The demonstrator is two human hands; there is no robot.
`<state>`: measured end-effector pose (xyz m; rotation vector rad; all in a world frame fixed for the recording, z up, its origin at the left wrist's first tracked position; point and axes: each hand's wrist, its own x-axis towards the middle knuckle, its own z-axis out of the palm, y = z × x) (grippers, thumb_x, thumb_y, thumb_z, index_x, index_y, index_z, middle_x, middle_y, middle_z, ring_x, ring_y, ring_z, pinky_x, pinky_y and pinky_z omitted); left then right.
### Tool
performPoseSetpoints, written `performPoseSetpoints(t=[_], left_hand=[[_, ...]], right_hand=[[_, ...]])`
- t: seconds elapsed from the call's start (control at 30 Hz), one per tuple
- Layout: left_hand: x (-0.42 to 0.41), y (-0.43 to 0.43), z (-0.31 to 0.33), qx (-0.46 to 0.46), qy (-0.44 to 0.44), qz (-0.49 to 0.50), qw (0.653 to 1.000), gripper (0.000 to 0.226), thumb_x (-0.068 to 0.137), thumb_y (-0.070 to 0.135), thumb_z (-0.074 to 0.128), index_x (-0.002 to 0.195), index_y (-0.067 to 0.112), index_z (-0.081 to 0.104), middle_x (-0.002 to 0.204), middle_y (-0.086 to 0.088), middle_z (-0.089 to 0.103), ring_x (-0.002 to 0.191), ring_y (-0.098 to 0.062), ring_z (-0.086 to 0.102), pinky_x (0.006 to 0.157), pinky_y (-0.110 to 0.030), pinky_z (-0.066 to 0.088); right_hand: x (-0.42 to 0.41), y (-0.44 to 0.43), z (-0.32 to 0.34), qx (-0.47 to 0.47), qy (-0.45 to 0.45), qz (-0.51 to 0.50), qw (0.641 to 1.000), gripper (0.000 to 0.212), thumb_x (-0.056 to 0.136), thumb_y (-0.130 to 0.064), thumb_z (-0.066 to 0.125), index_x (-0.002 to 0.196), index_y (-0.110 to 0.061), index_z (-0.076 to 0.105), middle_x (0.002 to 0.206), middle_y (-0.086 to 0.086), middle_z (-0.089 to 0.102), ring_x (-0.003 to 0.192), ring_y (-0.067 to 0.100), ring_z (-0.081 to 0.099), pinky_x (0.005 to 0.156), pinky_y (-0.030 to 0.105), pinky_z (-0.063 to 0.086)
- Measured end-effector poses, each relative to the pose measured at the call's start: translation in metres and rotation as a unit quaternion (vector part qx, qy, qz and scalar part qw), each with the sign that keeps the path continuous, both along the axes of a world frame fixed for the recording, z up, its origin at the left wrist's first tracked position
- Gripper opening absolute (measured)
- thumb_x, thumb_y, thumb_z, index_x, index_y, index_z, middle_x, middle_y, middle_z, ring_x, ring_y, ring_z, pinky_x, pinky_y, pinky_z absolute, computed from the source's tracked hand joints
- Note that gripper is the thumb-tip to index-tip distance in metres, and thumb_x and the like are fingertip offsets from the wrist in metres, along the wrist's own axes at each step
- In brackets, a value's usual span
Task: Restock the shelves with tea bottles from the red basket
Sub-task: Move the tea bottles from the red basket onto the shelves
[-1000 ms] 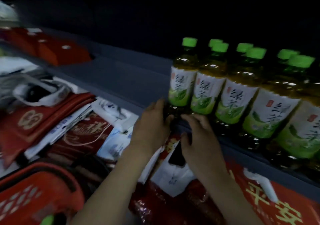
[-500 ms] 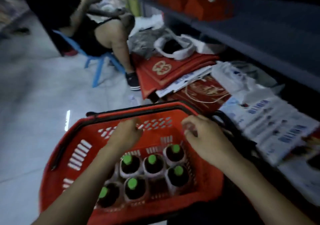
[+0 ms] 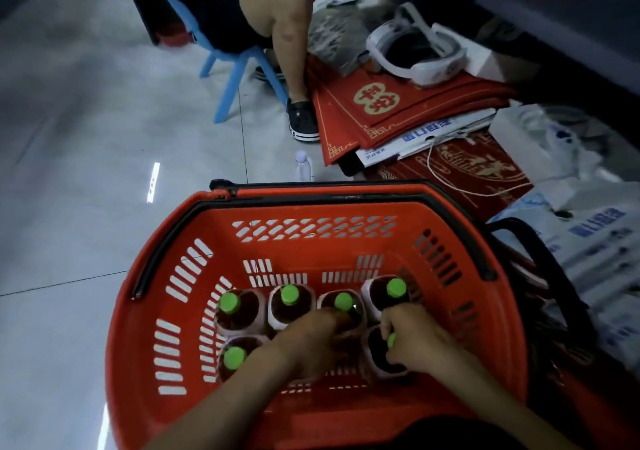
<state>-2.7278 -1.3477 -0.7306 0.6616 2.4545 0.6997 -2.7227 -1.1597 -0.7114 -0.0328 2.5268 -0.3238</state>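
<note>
**As both hands go into the basket: pick-up step**

Head view. While the red basket (image 3: pixel 311 245) sits on the floor at 6 o'clock, six green-capped tea bottles (image 3: pixel 289 293) stand upright in its near half, four in a back row and two in front.

- Right hand (image 3: pixel 412 338): fingers curled round the neck of the front-right bottle (image 3: pixel 375 356), cap showing between them. It is clamped on that bottle.
- Left hand (image 3: pixel 311 342): knuckles up over the middle of the front row, fingertips against the third back-row bottle (image 3: pixel 343 302). Cannot tell whether it grips anything.

Judgement: the step is taking bottles out, and none looks lifted yet. The next move calls for a straight-up lift until the bases pass the rim, then a swing toward the shelf (image 3: pixel 571 27) at 1 o'clock.

Edges and room:
- The basket walls are tall.
- One black handle (image 3: pixel 346 196) lies along the far rim at 12 o'clock. A second handle (image 3: pixel 509 224) hangs out at 3 o'clock and is a likely snag on the route.
- Stacked bags (image 3: pixel 398 103) crowd the floor at 1–2 o'clock.
- Room to move lies over the tiled floor (image 3: pixel 86 138) at 9–10 o'clock.
- A small clear bottle (image 3: pixel 302 167) stands just beyond the far rim.
- A blue chair (image 3: pixel 225 79) with a seated person is at 12 o'clock.
</note>
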Motion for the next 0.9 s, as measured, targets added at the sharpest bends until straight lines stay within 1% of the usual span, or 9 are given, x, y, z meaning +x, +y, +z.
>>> performPoseSetpoints(t=[0.07,0.17,0.27,0.37,0.5,0.6,0.7,0.77,0.9], left_hand=[[0.001,-0.001,-0.005,0.003,-0.012,-0.025,1.0,0.057,0.08,0.028,0.068,0.133,0.026,0.048,0.135,0.003,0.056,0.119,-0.016,0.055,0.095,-0.03,0.048],[0.001,-0.003,-0.002,0.066,-0.028,-0.031,0.997,0.084,0.069,0.033,0.079,0.141,0.034,0.037,0.14,0.014,0.05,0.124,-0.006,0.051,0.101,-0.029,0.046],[0.005,0.007,0.025,0.188,-0.067,0.024,0.98,0.097,0.064,0.027,0.085,0.144,0.04,0.031,0.139,0.024,0.047,0.127,0.006,0.046,0.103,-0.023,0.043],[0.004,0.022,0.073,0.302,-0.034,0.104,0.947,0.099,0.061,0.026,0.091,0.141,0.041,0.035,0.133,0.023,0.055,0.121,0.005,0.052,0.101,-0.034,0.049],[0.001,0.037,0.145,0.372,0.045,0.122,0.919,0.09,0.052,0.023,0.095,0.129,0.035,0.051,0.122,0.019,0.062,0.114,-0.001,0.059,0.095,-0.036,0.052],[0.012,0.051,0.195,0.431,0.038,0.135,0.891,0.078,0.05,0.022,0.096,0.119,0.028,0.059,0.115,0.01,0.069,0.107,-0.008,0.065,0.088,-0.036,0.055],[0.033,0.069,0.242,0.487,0.005,0.122,0.865,0.073,0.052,0.008,0.093,0.118,0.015,0.061,0.106,-0.003,0.074,0.097,-0.021,0.072,0.076,-0.033,0.058],[0.049,0.084,0.274,0.521,-0.035,0.097,0.848,0.072,0.052,0.0,0.091,0.117,0.009,0.061,0.1,-0.008,0.076,0.091,-0.025,0.073,0.069,-0.031,0.058],[0.086,0.124,0.338,0.57,-0.066,0.05,0.817,0.067,0.043,0.014,0.09,0.106,0.009,0.068,0.093,-0.009,0.077,0.085,-0.025,0.074,0.065,-0.028,0.058]], right_hand=[[0.002,0.004,0.016,-0.043,0.034,-0.043,0.998,0.015,0.074,-0.015,0.073,0.08,-0.026,0.065,0.099,-0.003,0.068,0.089,0.013,0.065,0.063,0.017,0.047],[0.001,0.009,0.059,-0.095,0.108,-0.07,0.987,0.016,0.065,-0.022,0.077,0.08,-0.026,0.072,0.08,-0.008,0.069,0.07,0.005,0.062,0.05,0.006,0.037],[0.002,0.014,0.122,-0.155,0.155,-0.082,0.972,0.012,0.062,-0.023,0.079,0.073,-0.025,0.073,0.068,-0.007,0.069,0.061,0.001,0.061,0.049,0.009,0.042],[0.013,0.017,0.183,-0.213,0.203,-0.089,0.952,0.011,0.063,-0.024,0.08,0.07,-0.025,0.071,0.065,-0.006,0.069,0.058,0.004,0.065,0.049,0.016,0.049],[0.032,0.024,0.248,-0.27,0.314,-0.114,0.903,0.015,0.065,-0.024,0.081,0.076,-0.029,0.073,0.073,-0.013,0.071,0.067,-0.002,0.066,0.058,0.015,0.052],[0.059,0.036,0.296,-0.341,0.37,-0.135,0.854,0.028,0.074,-0.027,0.079,0.1,-0.036,0.071,0.094,-0.017,0.069,0.083,0.003,0.068,0.074,0.026,0.056],[0.102,0.053,0.33,-0.314,0.39,-0.138,0.854,0.048,0.079,-0.035,0.076,0.118,-0.052,0.054,0.113,-0.024,0.055,0.092,-0.001,0.064,0.067,0.021,0.052],[0.136,0.068,0.345,-0.307,0.387,-0.154,0.856,0.056,0.078,-0.036,0.078,0.115,-0.062,0.044,0.126,-0.023,0.049,0.101,-0.006,0.058,0.069,0.015,0.052],[0.197,0.092,0.368,-0.304,0.39,-0.186,0.849,0.075,0.075,-0.039,0.082,0.105,-0.08,0.027,0.127,-0.043,0.041,0.116,-0.008,0.051,0.082,0.015,0.05]])
